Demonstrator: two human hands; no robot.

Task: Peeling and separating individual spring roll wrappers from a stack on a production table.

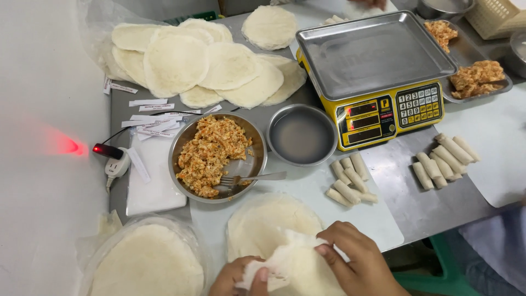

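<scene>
Peeling wrapper (290, 257) (both grips holding it) | metal bowl (186, 137): filling, fork | small bowl (302, 135): liquid

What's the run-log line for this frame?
left hand: gripping wrapper | right hand: gripping wrapper | wrapper: partly peeled off stack | filling bowl, fork: untouched

left hand (236, 278) half cut off by bottom edge | paper slips (150, 118) print way too tiny to read | far tray (470, 53) clipped at the right
</scene>
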